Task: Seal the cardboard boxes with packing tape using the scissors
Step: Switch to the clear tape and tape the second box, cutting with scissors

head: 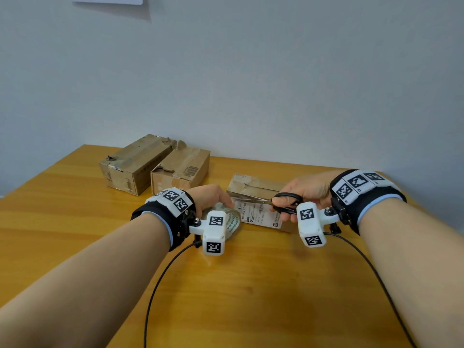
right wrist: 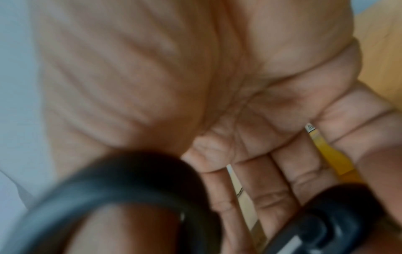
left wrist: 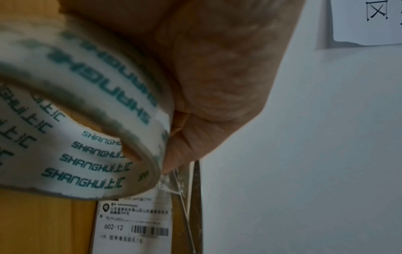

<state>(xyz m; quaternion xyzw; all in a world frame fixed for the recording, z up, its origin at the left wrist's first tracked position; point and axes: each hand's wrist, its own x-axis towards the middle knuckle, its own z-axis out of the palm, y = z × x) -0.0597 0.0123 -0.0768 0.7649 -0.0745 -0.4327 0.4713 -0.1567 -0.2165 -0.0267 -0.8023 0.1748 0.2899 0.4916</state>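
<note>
**Tape roll in my left hand, scissors in my right, at the near box**

From the head camera I see my left hand (head: 213, 197) curled over the tape roll (head: 232, 222), which sits low against the wooden table (head: 251, 285) at the left end of the near cardboard box (head: 256, 194). That box lies flat with a white shipping label (head: 256, 213) on the side facing me. My right hand (head: 308, 192) grips the black-handled scissors (head: 286, 202), fingers through the loops; the blades point left over the box toward the roll. I cannot tell whether the blades are parted. Two more cardboard boxes stand side by side further back near the wall: a left one (head: 130, 164) and a right one (head: 180, 169), both with torn flaps.

The left wrist camera shows my palm pressed against the outside of the tape roll (left wrist: 97, 106), white with green SHANGHUI lettering; my fingers wrap out of sight round it. A clear strip of tape (left wrist: 180, 189) runs from the roll toward the box edge, above the label (left wrist: 135, 226).

The right wrist camera is blurred. My fingers (right wrist: 261, 189) are bent, lying close together, with one black handle loop (right wrist: 130, 189) in the foreground and the other at the lower right. The thumb is hidden.
</note>
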